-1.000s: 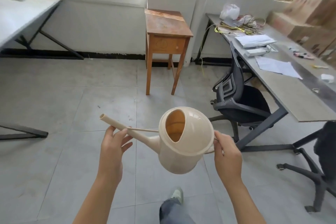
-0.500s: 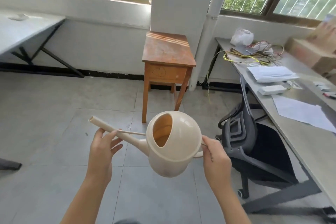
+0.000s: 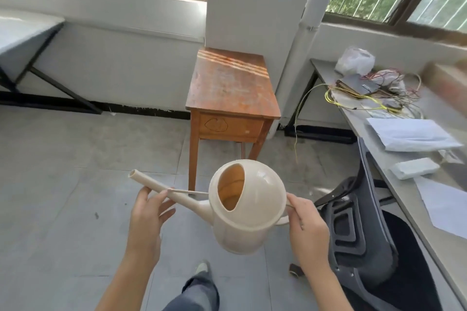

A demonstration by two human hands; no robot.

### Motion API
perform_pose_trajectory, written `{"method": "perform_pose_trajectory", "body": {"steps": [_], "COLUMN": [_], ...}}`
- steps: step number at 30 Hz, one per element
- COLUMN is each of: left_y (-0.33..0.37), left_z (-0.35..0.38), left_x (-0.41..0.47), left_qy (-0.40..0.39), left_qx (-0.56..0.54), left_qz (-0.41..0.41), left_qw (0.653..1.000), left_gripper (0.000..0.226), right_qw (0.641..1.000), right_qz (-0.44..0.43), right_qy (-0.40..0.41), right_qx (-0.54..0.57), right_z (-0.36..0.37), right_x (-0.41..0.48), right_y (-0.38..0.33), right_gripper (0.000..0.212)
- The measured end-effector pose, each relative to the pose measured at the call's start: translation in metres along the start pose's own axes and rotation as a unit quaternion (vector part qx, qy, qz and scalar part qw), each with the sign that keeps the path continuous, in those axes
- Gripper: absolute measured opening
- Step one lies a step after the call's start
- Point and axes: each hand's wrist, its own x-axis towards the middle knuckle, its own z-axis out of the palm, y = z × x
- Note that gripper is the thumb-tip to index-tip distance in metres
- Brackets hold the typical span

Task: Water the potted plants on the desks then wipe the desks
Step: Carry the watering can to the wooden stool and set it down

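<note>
A cream plastic watering can (image 3: 249, 212) hangs at waist height over the tiled floor, its long spout pointing up and to the left. My right hand (image 3: 307, 228) grips the handle at the can's right side. My left hand (image 3: 147, 217) holds the spout from below, thumb and fingers around it. No potted plant shows in the head view. A grey desk (image 3: 404, 159) runs along the right side. The corner of a white desk (image 3: 22, 33) is at the far left.
A small wooden table (image 3: 232, 91) stands against the wall pillar straight ahead. A black office chair (image 3: 366, 242) sits close on my right, beside the grey desk. That desk carries papers (image 3: 409, 134), tangled wires (image 3: 374, 93) and a plastic bag (image 3: 355, 60). Grey floor tiles spread to the left.
I have walked forward and looked up: the wooden table and windows are nearer and larger. The can and both hands keep the same grip; my foot has stepped into view below.
</note>
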Motion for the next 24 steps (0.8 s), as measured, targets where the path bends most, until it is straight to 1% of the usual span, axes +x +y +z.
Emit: {"method": "perform_pose_trajectory", "body": {"steps": [3, 6, 9, 16, 19, 21, 24], "left_y": [0.015, 0.03, 0.036, 0.033, 0.034, 0.037, 0.038], "left_z": [0.028, 0.051, 0.068, 0.102, 0.117, 0.13, 0.156], "left_x": [0.054, 0.105, 0.146, 0.214, 0.243, 0.263, 0.291], "left_qy": [-0.018, -0.028, -0.034, -0.015, -0.004, 0.002, 0.019], "left_qx": [-0.003, -0.004, 0.002, 0.015, 0.017, 0.019, 0.023], "left_qz": [-0.004, -0.006, -0.014, -0.038, -0.036, -0.028, -0.015], "left_qw": [1.0, 1.0, 0.999, 0.999, 0.999, 0.999, 0.999], "left_gripper": [0.014, 0.019, 0.018, 0.013, 0.018, 0.019, 0.018], "right_qw": [1.0, 1.0, 0.999, 0.999, 0.999, 0.998, 0.998], "right_qz": [0.02, 0.025, 0.039, 0.041, 0.028, 0.025, 0.013], "right_qy": [0.003, 0.014, -0.001, -0.025, -0.04, -0.042, -0.045], "right_qx": [0.013, 0.004, -0.011, 0.006, 0.013, 0.026, 0.046], "right_z": [0.019, 0.041, 0.059, 0.094, 0.108, 0.117, 0.128], "right_x": [0.047, 0.093, 0.137, 0.215, 0.244, 0.266, 0.304], "right_y": [0.005, 0.01, 0.017, 0.04, 0.053, 0.062, 0.076], "right_gripper": [0.029, 0.031, 0.031, 0.034, 0.043, 0.041, 0.032]}}
